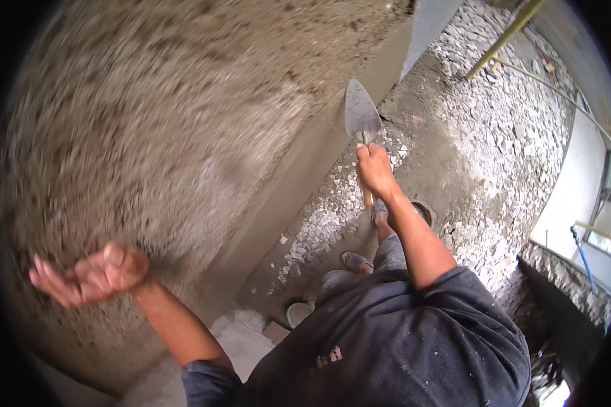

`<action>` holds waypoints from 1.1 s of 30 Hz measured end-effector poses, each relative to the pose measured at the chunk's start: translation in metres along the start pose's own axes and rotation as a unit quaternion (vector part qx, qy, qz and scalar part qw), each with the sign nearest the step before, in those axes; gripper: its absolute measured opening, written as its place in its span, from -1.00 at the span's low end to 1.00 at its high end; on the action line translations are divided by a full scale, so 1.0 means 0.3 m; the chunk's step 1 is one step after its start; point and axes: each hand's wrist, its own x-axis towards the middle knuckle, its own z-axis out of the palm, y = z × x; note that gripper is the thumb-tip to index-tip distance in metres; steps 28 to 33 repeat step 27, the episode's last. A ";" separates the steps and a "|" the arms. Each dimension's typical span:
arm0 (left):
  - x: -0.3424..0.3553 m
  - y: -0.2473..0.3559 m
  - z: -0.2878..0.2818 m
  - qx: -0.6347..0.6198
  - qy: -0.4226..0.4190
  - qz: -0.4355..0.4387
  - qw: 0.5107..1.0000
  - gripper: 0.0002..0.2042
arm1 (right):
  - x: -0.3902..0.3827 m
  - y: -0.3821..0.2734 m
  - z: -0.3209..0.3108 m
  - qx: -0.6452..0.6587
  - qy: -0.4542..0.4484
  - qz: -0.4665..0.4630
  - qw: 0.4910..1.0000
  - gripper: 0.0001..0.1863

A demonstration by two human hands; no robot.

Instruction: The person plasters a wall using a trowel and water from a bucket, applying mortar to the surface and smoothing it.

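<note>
My right hand is closed round the wooden handle of a pointed mason's trowel. The grey metal blade points away from me, its tip by the smooth strip along the edge of a rough mortar-coated wall. I cannot tell if the blade touches it. Out to the left, my left hand is palm up with its fingers loosely curled and apart, holding nothing. It is in front of the rough wall surface, which looks blurred.
Broken stone and rubble cover the ground to the right. A yellowish pole stands at the far right. Close to my feet are a round bucket and another round container, partly hidden by my arm. A blue hose hangs at the right.
</note>
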 end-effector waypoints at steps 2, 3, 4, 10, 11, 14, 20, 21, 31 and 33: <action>0.007 -0.012 -0.014 0.018 -0.010 0.002 1.000 -0.30 | -0.042 0.015 0.044 -0.004 -0.019 0.005 1.000 -0.56; 0.007 -0.041 -0.032 -0.037 0.026 -0.008 0.999 -0.29 | -0.092 0.037 0.075 -0.082 -0.051 -0.041 0.994 -0.57; -0.015 -0.051 -0.053 -0.097 0.061 -0.025 0.993 -0.28 | -0.146 0.079 0.083 -0.166 -0.079 -0.081 0.980 -0.57; -0.266 0.140 -0.376 -0.254 -0.039 -0.184 0.949 -0.34 | -0.225 0.369 -0.061 -0.247 0.082 -0.147 0.954 -0.64; -0.380 0.209 -0.437 -0.292 -0.080 -0.238 0.923 -0.35 | -0.169 0.444 -0.134 -0.338 0.070 -0.162 0.925 -0.65; -0.726 0.397 -0.848 -0.350 -0.476 -0.453 0.668 -0.30 | -0.351 0.428 0.052 -0.381 -0.067 -0.139 0.912 -0.68; -1.403 1.237 -1.781 -0.450 -0.470 -0.747 0.139 -0.18 | -0.525 0.624 0.183 -0.511 -0.235 -0.183 0.806 -0.73; -1.410 1.246 -1.794 -0.443 -0.441 -0.766 0.152 -0.18 | -0.432 0.697 0.125 -0.542 -0.333 -0.203 0.744 -0.72; -1.288 1.693 -2.139 -0.240 -0.427 -0.871 -0.049 -0.02 | -0.793 0.520 0.539 -0.455 -0.492 -0.296 0.681 -0.62; -1.288 1.693 -2.139 -0.240 -0.427 -0.871 -0.049 -0.02 | -0.793 0.520 0.539 -0.455 -0.492 -0.296 0.681 -0.62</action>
